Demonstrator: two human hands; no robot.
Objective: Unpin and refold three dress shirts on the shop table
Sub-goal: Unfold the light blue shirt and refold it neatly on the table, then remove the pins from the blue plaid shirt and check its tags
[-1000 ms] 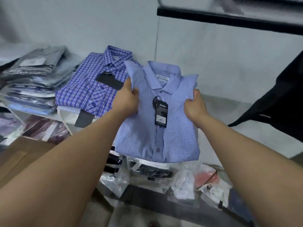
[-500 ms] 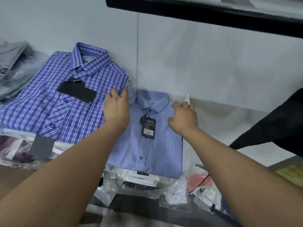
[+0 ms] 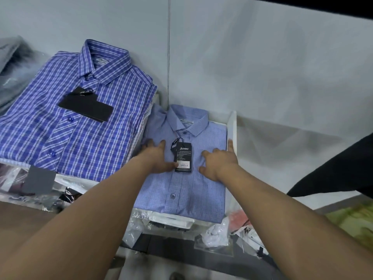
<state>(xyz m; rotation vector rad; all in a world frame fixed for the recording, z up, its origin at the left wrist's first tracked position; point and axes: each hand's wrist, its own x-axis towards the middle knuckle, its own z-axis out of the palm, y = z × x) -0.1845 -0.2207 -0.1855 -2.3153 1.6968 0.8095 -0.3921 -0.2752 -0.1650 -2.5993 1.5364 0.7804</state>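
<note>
- Now the light-blue shirt (image 3: 187,195), lifted a second ago, lies flat beneath the hands.
- Left hand (image 3: 156,156) and right hand (image 3: 221,163), apart, press it with spread fingers.
- Judgement: this refold appears finished.

The left forearm (image 3: 90,209) and the right forearm (image 3: 282,209) are stretched forward, bare, from the lower corners of the view and are angled towards each other. The left hand (image 3: 156,156) is laid palm down on the light blue shirt (image 3: 191,190), fingers straight and slightly spread, thumb held out to the right. The right hand (image 3: 221,162) is laid palm down beside it without touching it. Its fingers are fanned, and the outermost one is stretched to the shirt's right edge.
</note>
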